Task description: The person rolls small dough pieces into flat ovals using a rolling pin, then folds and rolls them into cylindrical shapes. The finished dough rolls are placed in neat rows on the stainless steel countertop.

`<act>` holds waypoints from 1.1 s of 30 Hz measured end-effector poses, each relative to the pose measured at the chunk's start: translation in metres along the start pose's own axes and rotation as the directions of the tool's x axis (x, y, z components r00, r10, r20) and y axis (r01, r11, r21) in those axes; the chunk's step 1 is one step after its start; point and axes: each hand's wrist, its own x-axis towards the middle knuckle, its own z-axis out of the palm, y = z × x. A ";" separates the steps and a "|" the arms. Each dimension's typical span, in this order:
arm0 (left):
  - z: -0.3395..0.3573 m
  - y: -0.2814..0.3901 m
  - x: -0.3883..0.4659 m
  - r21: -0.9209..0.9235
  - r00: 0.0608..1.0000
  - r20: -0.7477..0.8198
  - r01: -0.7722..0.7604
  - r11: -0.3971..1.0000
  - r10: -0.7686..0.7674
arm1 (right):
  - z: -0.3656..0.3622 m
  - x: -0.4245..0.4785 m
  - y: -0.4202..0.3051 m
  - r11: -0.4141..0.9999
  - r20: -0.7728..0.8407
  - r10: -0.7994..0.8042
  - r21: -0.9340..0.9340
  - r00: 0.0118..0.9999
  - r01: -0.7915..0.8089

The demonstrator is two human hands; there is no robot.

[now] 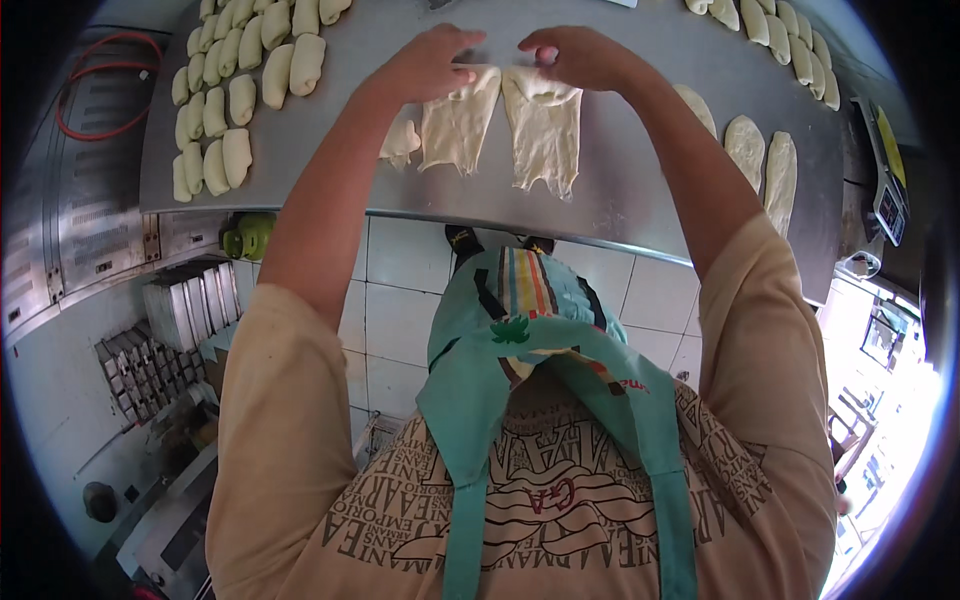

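Two flattened strips of dough lie side by side on a stainless-steel table (360, 180) before me. The left dough strip (456, 139) and the right dough strip (547, 139) are folded over at their far ends, with ragged, stretched near ends. Over the far end of the left strip is my left hand (431, 64), thumb and fingers apart, thumb tip at the dough's edge. My right hand (589, 58) hovers at the right strip's folded end, fingers bent and parted from the thumb. Partly hidden by my left forearm, a smaller dough piece (403, 141) sits left of them.
Several rolled dough pieces (241, 99) stand in rows at the table's left. More rolls (780, 37) lie at the far right, and flat dough ovals (745, 150) nearer. A digital scale (889, 199) is beyond the right edge. Metal baking tins (191, 300) are stacked below left.
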 end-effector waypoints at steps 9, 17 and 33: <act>0.030 0.043 -0.103 0.333 0.975 -0.094 -0.159 0.929 0.201 | 0.059 -0.109 -0.063 0.936 -0.139 -0.130 -0.343 0.982 0.075; 0.066 0.049 -0.153 0.407 0.896 -0.314 -0.172 0.897 0.315 | 0.115 -0.160 -0.072 0.916 -0.330 -0.166 -0.401 0.929 0.021; 0.138 0.191 0.108 0.090 0.919 -0.219 -0.314 0.945 0.327 | -0.067 -0.206 0.185 0.929 -0.490 0.236 -0.138 0.839 -0.342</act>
